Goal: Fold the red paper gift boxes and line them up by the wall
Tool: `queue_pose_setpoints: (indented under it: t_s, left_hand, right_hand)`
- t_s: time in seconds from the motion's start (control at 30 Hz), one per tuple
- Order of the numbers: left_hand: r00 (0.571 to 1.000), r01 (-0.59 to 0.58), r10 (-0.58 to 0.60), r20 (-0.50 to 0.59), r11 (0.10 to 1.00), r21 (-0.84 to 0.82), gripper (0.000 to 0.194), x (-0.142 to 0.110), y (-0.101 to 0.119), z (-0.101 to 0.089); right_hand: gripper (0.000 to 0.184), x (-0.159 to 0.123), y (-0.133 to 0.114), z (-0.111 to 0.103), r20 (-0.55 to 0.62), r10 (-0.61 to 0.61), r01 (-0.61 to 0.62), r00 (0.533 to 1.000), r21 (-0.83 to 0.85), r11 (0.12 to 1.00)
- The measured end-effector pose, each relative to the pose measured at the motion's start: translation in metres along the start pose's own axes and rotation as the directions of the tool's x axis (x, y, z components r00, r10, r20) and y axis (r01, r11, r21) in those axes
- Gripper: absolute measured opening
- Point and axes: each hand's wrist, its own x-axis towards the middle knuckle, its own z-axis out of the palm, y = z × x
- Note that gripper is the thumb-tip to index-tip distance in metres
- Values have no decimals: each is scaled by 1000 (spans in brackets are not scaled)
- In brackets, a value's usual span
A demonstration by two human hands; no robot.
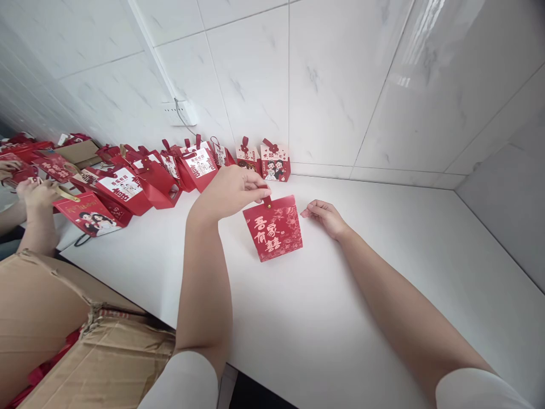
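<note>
My left hand [230, 190], fingers pinched, grips the short strap at the top of a red gift box [279, 230]. The box has light lettering and a floral pattern, and it stands slightly tilted above or on the white table; I cannot tell whether its base touches. Just right of the box, my right hand [327, 217] is closed in a pinch on a small reddish piece that is too small to name. A gap separates that hand from the box.
Several red and white gift boxes [198, 167] line the tiled wall, with a pair [275, 165] behind my left hand. At left, another person's hand [38, 199] holds a red gift box [91, 213]. An open cardboard carton [114, 358] adjoins the white table [340, 318].
</note>
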Motion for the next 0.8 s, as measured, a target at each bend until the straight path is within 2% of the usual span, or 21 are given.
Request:
queue_pose_setpoints:
  t_s: [0.17,0.33,0.5,0.67,0.8]
  left_hand:
    - [999,1,-2,-34,1000,-17,24,6,-2,9]
    - [1000,7,-8,-24,998,-66,27,8,-4,10]
    - [996,-24,17,-87,996,-91,22,8,-2,13]
    - [988,-69,62,-141,997,-42,17,11,-2,16]
    - [986,-54,52,-158,999,-5,17,13,-1,18]
  right_hand:
    - [25,0,0,0,-5,-1,1,1000,-6,1000]
    - [24,0,1,0,-1,-1,1,1000,-10,1000]
    - [25,0,1,0,0,-13,13,1000,-22,1000]
    - [26,-2,-2,2,-2,-7,7,1000,-21,1000]
    - [27,-3,-3,3,-6,-5,5,1000,-24,1000]
